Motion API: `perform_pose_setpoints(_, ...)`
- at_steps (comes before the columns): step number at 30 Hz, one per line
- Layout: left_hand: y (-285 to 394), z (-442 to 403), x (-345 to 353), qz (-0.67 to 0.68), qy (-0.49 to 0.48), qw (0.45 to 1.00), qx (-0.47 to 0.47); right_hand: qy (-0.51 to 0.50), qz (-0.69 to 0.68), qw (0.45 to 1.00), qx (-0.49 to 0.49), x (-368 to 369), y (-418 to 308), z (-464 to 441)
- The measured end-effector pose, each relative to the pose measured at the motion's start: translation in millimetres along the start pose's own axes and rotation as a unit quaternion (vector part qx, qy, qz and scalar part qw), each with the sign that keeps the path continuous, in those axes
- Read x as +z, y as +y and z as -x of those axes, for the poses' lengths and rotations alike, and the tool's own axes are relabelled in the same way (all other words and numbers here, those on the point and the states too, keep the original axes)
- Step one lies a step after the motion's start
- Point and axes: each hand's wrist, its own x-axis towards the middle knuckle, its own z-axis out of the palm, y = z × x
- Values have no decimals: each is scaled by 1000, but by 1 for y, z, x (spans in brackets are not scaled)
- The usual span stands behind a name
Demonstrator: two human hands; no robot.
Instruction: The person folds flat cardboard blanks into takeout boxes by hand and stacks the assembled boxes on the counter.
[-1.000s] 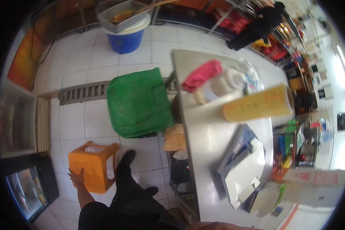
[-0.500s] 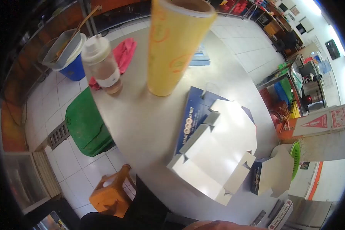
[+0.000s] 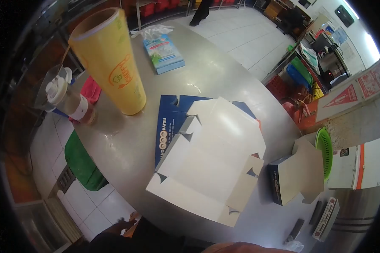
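Note:
My left hand [image 3: 120,227] is low at the bottom left, beside the table edge, with its fingers round the edge of an orange stool [image 3: 132,230] that is mostly hidden. Only a strip of my right hand or forearm [image 3: 240,248] shows at the bottom edge; its fingers are out of sight. In front of me on the metal table [image 3: 126,156], an unfolded cardboard box [image 3: 211,156] lies white side up over a blue printed box sheet [image 3: 166,120]. To its right stands a partly folded box [image 3: 297,173] with a dark printed side.
A tall yellow roll [image 3: 114,71] stands at the back left, beside a white-capped bottle [image 3: 71,101] and a pink cloth [image 3: 90,90]. Behind lies a light-blue box [image 3: 162,52]. A green bin [image 3: 84,162] is left of the table; a green basket [image 3: 324,152] is at right.
The view has turned and dropped closer to the table, so the roll and bottle appear further left. The stool is now mostly covered by my body and left hand. The cardboard boxes keep their arrangement.

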Motion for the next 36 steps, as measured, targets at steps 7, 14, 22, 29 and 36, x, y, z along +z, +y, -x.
perform_pose_setpoints(7, 107, -34, -35, 30, 15, 991, 126, 10, -23, 999, 43, 20, 39, 27)
perform_pose_setpoints(14, 192, -69, -82, -14, 22, 968, 248, 43, -30, 995, 86, 97, 93, 104)
perform_pose_setpoints(22, 199, -137, -95, -42, 10, 940, 338, 217, 295, 930, -23, 262, 124, 195)
perform_pose_setpoints(29, 165, -155, -132, -224, 39, 835, 501, 37, -64, 995, 74, 226, 122, 158)
perform_pose_setpoints(36, 177, 225, -202, -315, -107, 762, 556, -163, -196, 965, -58, 14, -6, 237)
